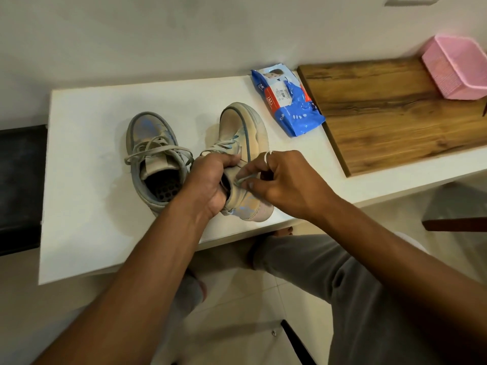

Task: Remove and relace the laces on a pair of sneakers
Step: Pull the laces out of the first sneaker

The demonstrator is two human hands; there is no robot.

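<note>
The right sneaker [249, 127] lies tipped on its side near the middle of the white table [87, 159], toe pointing away and its opening toward the near edge. It is beige and worn, with a grey-blue line along the sole edge and blue smudges near the heel. The left hand [210, 180] grips it at the collar, thumb over the tongue and fingers curled inside the opening. The right hand [286, 180], with a pale ring [266, 157] on one finger, pinches a loop of grey lace [245, 178] between thumb and forefinger at the upper eyelets, and its other fingers are curled in.

The left sneaker [147, 138] stands upright just beside it, apart from both hands. It has a grey rim, a blue-stained toe and a dark, dotted insole. Its laces [158, 150] are threaded but loose, looping out over both sides.

At the far right of the table lies a blue packet of wipes [286, 106] with a red band and a white barcode label. Its print faces away and is too small to read with certainty. Beyond it are a wooden board [395, 119] and on that a pink basket [456, 72].
</note>
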